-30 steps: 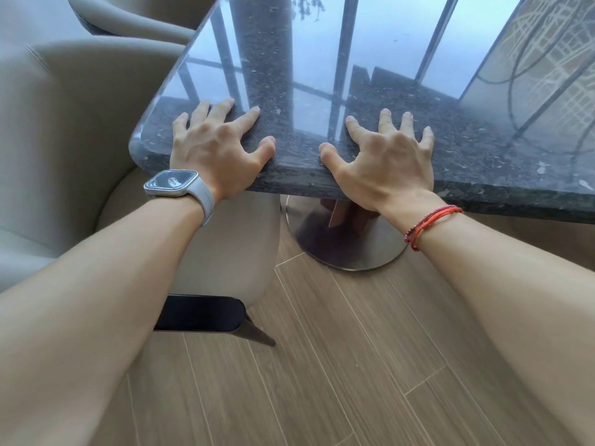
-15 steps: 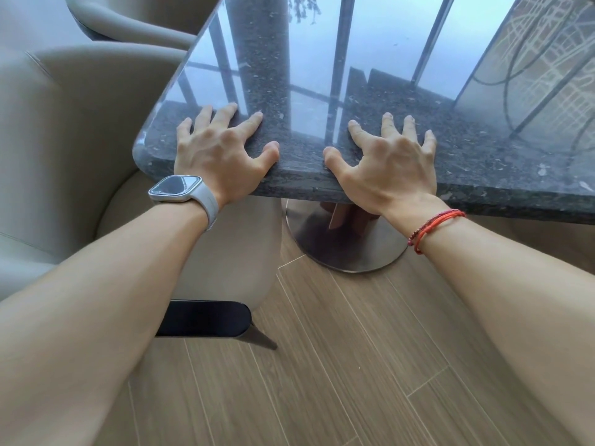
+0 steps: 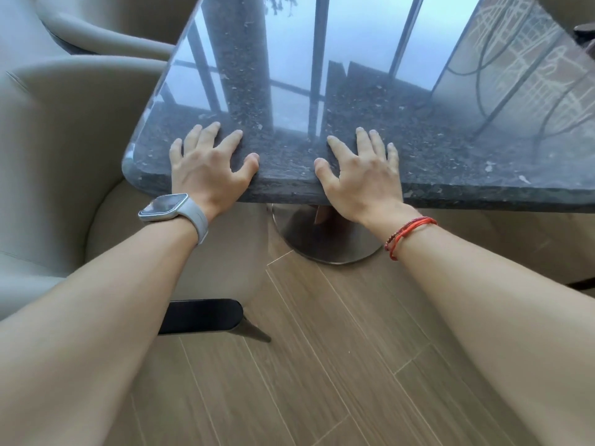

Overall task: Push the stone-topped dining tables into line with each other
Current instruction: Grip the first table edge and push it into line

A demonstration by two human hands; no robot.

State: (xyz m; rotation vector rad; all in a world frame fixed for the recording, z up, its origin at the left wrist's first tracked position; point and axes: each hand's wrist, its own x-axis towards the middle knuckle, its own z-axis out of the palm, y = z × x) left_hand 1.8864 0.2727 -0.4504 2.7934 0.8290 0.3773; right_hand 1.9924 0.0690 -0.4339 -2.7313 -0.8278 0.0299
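Wood-plank floor everywhere down here, running under the one stone table I can actually see. It's a dark, speckled, glossy top reflecting window bars, and it stretches away ahead of both hands and off to the right of them. A beige armchair sits just left of the grip, tucked close to the table's rounded corner. A second chair is further off past that. Right below the hands is the round metal base, flat on the floor.

The grip itself: left hand near the corner, right hand a bit apart from it along the same near edge. Both have their fingers spread flat on the top and the heels of the palms against the edge. They aren't curled under it or pinching it, so it's a pushing stance. There's a watch on the left wrist and a red bracelet on the right.

Progress-wise, honestly can't call it. No other table is in view, so there's nothing to check alignment against. My guess is the push is underway and the lining-up isn't confirmed yet.
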